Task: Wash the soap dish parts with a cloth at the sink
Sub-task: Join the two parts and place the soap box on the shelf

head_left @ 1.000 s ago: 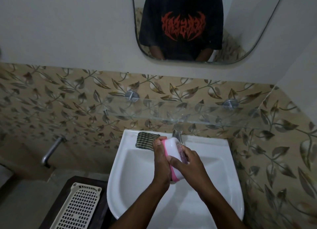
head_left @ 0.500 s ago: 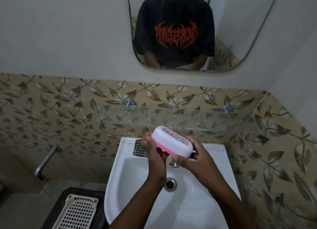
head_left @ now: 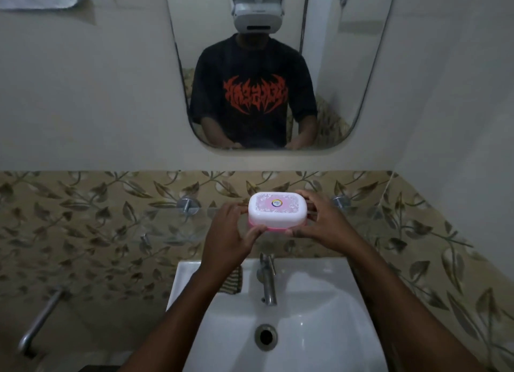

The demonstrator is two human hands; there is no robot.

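Nearest is one glossy white ceramic sink (head_left: pixel 319 344), its round metal-ringed drain (head_left: pixel 266 335) at 6 o'clock. One slim steel tap (head_left: pixel 267 282) stands at the back rim. At about 9 o'clock of the tap lies one checked woven cloth (head_left: pixel 233 282), half hidden by the left forearm. Above the tap, two hands hold one closed soap dish (head_left: pixel 277 210) level, its long axis running 9 to 3 o'clock, lid upward. It is a smooth rounded rectangle: white patterned lid over a pink base. The left hand (head_left: pixel 226 235) pinches its 9 o'clock end, the right hand (head_left: pixel 319 221) its 3 o'clock end, fingers curled around it. Beyond are a clear glass shelf (head_left: pixel 172 218) on two metal pegs, leaf-patterned tiles (head_left: pixel 83 218), then one round-cornered mirror (head_left: pixel 347 65).
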